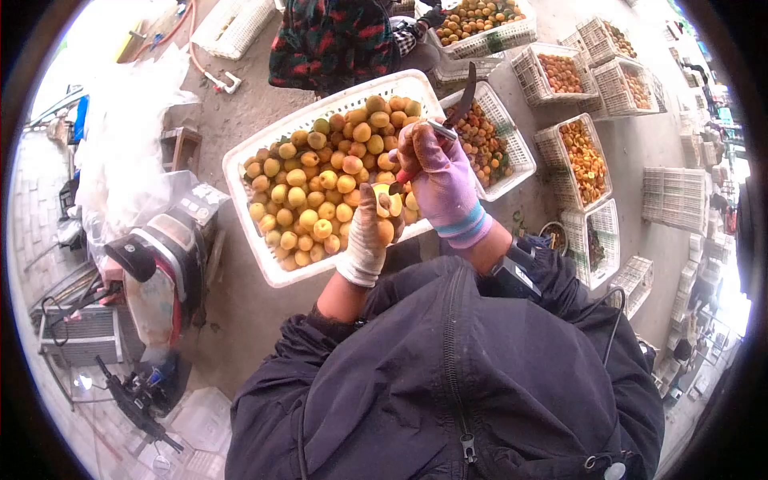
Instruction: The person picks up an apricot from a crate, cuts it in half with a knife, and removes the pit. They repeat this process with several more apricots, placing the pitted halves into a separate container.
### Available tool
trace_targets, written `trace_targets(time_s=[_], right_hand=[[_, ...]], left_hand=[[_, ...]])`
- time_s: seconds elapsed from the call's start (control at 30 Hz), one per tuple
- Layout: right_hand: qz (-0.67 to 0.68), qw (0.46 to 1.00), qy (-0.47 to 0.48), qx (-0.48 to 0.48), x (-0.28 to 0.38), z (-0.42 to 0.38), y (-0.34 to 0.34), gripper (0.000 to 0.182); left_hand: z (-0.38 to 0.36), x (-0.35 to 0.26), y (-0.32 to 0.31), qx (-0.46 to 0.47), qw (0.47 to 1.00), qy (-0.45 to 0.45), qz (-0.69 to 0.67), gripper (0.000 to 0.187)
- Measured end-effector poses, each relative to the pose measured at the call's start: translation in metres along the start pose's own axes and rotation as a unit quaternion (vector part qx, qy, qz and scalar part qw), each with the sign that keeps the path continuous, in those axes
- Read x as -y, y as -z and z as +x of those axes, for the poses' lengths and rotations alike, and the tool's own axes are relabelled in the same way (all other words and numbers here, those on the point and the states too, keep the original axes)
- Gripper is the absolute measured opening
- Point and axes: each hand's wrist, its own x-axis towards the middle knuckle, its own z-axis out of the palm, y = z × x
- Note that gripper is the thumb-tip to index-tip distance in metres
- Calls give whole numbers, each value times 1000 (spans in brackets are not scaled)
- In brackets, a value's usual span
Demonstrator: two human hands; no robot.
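My left hand (366, 246), in a white glove with stained fingers, is closed around a cut apricot (385, 201) whose orange flesh and brown middle show. My right hand (436, 172), in a purple glove with a blue cuff band, grips a knife (462, 98). Its dark curved blade sticks up past the fist. A red piece with a dark tip (396, 187) comes out of the fist's lower side, right at the apricot. Both hands are over the near edge of a white crate (272, 276) heaped with whole yellow apricots (320, 188).
Behind my right hand stands another crate (524, 164) of darker fruit. A crate of orange fruit pieces (584, 164) sits farther right, among several other crates. A person in a patterned jacket (332, 44) works across from me. A scooter (164, 272) stands at left.
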Motion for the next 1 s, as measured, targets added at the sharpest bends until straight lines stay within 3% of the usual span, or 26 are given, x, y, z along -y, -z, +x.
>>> trace_targets(time_s=[0.2,0.3,0.6,0.7,0.77,0.8,0.9,1.0], right_hand=[[37,998,37,-39,-11,-1,-1,25],[37,997,50,-45,-8,-4,-2,24],[3,995,98,1,-5,-7,-5,27],[99,994,16,33,1,0,0,28],[168,985,-33,-24,0,6,4,29],[270,954,-127,-28,-2,4,4,27],[282,950,-131,8,-9,1,6,25],[248,960,-125,-33,-3,8,7,25]], left_hand=[[-5,-3,-9,10,999,-27,15,62],[-9,-4,-19,-40,995,-55,67,65],[-7,2,-17,-58,993,-81,66,59],[-12,-6,-27,-79,995,-57,20,59],[-17,-8,-30,-91,995,-33,-6,58],[-15,-8,-24,-92,995,-33,-5,58],[-8,-9,-18,-42,998,-32,-13,57],[-11,-17,-29,-131,991,-26,-25,53]])
